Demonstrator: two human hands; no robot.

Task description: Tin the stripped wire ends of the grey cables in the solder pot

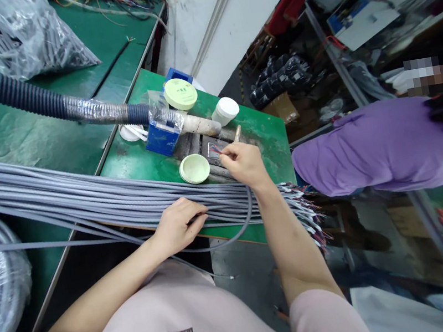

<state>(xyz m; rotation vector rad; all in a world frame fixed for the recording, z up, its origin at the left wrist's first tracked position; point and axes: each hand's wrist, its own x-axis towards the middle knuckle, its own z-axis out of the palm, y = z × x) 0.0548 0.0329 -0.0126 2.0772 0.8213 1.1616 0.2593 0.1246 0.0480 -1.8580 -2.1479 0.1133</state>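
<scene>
one grey cable (pixel 249 212), partly hidden, is pinched by right hand (pixel 244 163); cannot tell if left hand (pixel 181 224) grips.

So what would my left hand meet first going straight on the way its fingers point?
Along the grey cables, your left hand would probably meet the bent cable looping down from your right hand, though its height is unclear.

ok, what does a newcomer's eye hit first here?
The thick grey cable bundle running in from the left edge, its coloured wire ends fanned out right of centre. Then the dark ribbed hose at upper left and the co-worker's purple top at right. Near centre, the right hand pinches fine wires.
</scene>
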